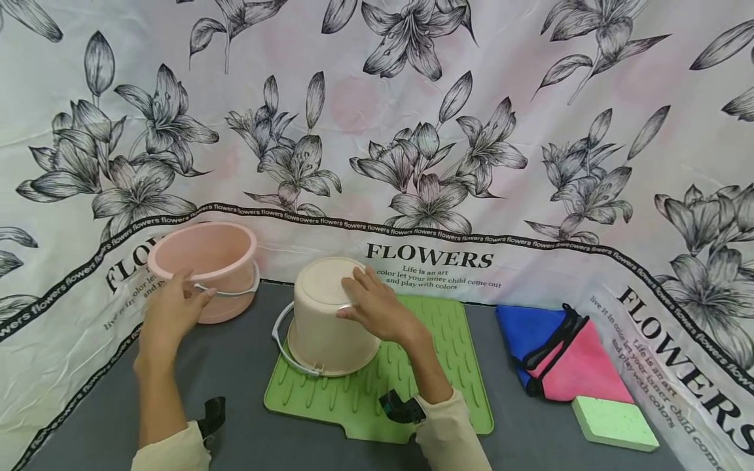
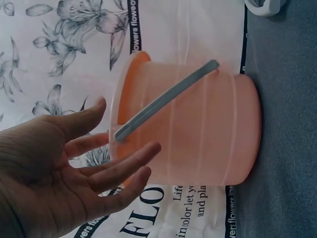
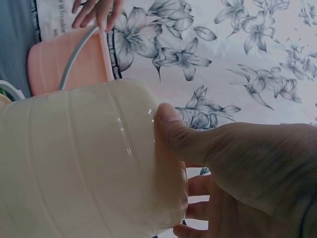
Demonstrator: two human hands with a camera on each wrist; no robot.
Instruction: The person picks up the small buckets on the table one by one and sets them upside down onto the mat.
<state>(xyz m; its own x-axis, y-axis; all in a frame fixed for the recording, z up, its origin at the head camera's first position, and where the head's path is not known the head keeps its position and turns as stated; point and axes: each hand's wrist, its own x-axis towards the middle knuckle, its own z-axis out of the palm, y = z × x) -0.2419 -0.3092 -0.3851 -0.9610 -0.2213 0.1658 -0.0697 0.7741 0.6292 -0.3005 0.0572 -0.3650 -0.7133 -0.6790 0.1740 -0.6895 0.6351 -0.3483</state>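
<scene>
A cream bucket [image 1: 336,327] stands upside down on a green ridged mat [image 1: 448,366], its grey handle [image 1: 283,347] hanging at the left. My right hand [image 1: 383,307] rests at the right of its upturned base, fingers over the base. In the right wrist view the thumb [image 3: 173,124] lies along the base's edge. A pink bucket [image 1: 226,307] stands upright at the left, its grey handle [image 2: 168,99] lowered across its side. My left hand [image 1: 171,314] is at its near rim with fingers spread and loosely bent; whether they touch the rim I cannot tell.
On the right lie a blue and pink cloth bundle with black edging [image 1: 565,360] and a light green sponge block [image 1: 615,424]. Flower-printed fabric [image 1: 412,196] hangs behind the dark grey table [image 1: 247,418].
</scene>
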